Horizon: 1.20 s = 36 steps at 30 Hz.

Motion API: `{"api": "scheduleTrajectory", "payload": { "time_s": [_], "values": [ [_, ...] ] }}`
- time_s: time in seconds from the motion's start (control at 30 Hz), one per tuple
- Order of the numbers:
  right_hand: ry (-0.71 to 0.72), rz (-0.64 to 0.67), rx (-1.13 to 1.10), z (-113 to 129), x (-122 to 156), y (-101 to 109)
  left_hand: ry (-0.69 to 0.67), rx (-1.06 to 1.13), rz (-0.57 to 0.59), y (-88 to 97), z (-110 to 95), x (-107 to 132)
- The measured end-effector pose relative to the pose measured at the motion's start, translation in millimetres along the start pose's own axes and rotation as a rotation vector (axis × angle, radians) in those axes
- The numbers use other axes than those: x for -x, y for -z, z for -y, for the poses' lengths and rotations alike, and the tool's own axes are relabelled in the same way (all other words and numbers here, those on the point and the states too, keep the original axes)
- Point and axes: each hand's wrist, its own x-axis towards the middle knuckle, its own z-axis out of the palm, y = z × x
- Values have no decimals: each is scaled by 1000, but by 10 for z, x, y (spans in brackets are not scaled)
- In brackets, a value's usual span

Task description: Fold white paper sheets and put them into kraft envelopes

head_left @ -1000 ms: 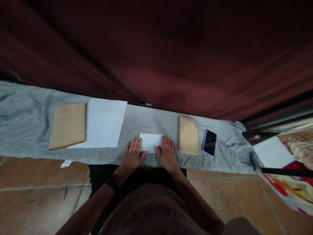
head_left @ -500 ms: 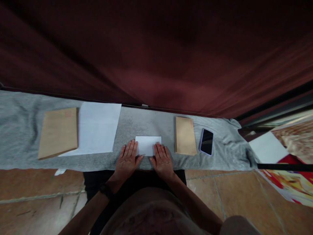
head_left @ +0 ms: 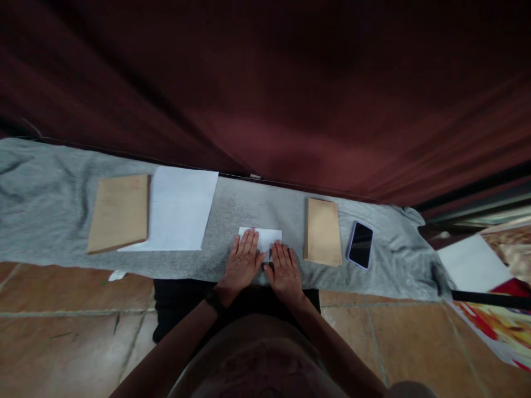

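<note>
A small white piece of paper (head_left: 265, 234), apparently folded, lies flat on the grey cloth in front of me. My left hand (head_left: 241, 263) rests flat over its left part, fingers stretched out and pointing away from me. On its right part lies my right hand (head_left: 284, 272), also flat with the fingers extended. The thumbs come close together near the paper's lower edge. Both palms cover much of the sheet, so its near corners are hidden.
Left of my hands, larger white sheets (head_left: 182, 207) lie partly under a stack of brown envelopes (head_left: 119, 213). To the right are more brown envelopes (head_left: 323, 232) and a phone (head_left: 360, 245). A dark red curtain (head_left: 265, 110) hangs behind the grey cloth (head_left: 249, 199).
My left hand has slid inward onto the paper and covers more of it, nearer my right hand. The whole view has turned slightly, shifting the things on the cloth rightward.
</note>
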Motion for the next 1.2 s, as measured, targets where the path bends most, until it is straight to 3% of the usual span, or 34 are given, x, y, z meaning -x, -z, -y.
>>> {"api": "scheduleTrajectory", "payload": {
  "time_s": [0.33,0.6,0.8,0.93,1.07,1.2],
  "values": [
    [-27,28,-54,-55,-62,56,90,-40,-20,25,215,-22],
    [-87,5,-201,-309,-623,-1,105,-39,7,12,212,-36],
    [-150,136,-116,-418,-950,41,42,63,10,83,352,-154],
    [-175,221,-220,-467,-1096,137,47,132,42,148,432,-321],
    [-134,215,-310,-496,-1227,362,61,186,45,303,488,-541],
    [-52,60,-412,-504,-1320,711,-8,192,-72,694,491,-745]
  ]
}}
